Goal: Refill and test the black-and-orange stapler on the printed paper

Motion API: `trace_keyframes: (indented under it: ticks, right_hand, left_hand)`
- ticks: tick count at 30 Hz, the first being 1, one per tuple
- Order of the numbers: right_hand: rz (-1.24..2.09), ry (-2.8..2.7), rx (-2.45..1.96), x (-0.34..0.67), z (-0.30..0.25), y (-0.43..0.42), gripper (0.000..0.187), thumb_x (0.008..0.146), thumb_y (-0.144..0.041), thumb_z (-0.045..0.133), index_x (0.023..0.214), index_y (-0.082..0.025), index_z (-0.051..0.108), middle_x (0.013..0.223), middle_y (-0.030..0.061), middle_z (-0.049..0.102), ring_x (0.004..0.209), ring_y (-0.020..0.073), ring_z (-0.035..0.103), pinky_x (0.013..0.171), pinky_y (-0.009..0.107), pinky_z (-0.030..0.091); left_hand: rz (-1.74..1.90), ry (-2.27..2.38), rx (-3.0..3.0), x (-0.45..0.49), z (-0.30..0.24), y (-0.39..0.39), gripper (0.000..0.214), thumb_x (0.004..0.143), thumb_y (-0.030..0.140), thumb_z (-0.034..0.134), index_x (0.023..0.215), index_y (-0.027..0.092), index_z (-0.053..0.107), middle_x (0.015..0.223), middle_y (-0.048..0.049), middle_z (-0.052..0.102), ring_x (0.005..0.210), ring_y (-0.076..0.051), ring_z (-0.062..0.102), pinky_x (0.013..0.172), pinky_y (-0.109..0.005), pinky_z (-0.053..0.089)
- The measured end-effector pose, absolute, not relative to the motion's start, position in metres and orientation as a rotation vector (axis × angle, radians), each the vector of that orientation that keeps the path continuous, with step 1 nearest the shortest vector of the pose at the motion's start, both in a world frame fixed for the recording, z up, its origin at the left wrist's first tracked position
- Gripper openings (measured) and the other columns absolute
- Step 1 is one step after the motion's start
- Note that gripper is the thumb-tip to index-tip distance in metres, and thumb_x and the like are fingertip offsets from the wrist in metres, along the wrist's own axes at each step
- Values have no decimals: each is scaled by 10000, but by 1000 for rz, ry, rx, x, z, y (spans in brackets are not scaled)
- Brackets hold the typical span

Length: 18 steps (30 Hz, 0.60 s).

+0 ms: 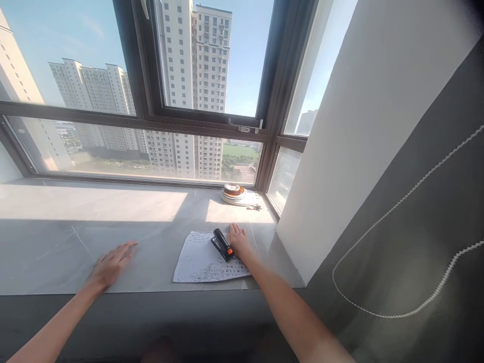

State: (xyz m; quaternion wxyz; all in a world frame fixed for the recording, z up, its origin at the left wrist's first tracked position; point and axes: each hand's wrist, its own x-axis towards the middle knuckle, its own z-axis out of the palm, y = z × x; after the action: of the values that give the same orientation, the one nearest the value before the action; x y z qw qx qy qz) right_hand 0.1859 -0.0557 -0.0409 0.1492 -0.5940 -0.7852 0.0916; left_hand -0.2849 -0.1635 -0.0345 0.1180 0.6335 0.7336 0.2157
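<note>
A sheet of printed paper lies on the grey stone windowsill near its front edge. A black stapler with an orange tip rests on the paper's right part. My right hand lies flat on the paper just right of the stapler, fingers stretched out and touching its side. My left hand rests palm down on the bare sill well left of the paper, fingers spread, holding nothing.
A small stack of plates with an orange-and-brown top sits at the sill's back right, small dark bits beside it. A white wall bounds the sill on the right. A beaded blind cord hangs on the grey wall.
</note>
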Motion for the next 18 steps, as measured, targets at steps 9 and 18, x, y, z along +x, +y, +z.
trace_keyframes:
  ticks: [9, 18]
  right_hand:
    - [320, -2349, -1415, 24, -32, -75, 578, 1097, -380, 281, 1623, -151, 357, 1701, 142, 316, 1589, 330, 249, 1246, 727, 128]
    - [416, -2370, -1305, -20, -28, -84, 598, 1095, -418, 235, 1651, -205, 292, 1741, 83, 221, 1617, 329, 156, 1248, 741, 106]
  left_hand:
    - [1445, 1873, 1291, -304, -32, -170, 689, 1051, 599, 195, 1454, 138, 511, 1573, -152, 532, 1481, -266, 466, 1255, -442, 343]
    - [1487, 1752, 1144, -312, -34, -171, 672, 1076, 545, 207, 1547, 102, 390, 1637, -170, 440, 1512, -250, 424, 1270, -390, 337]
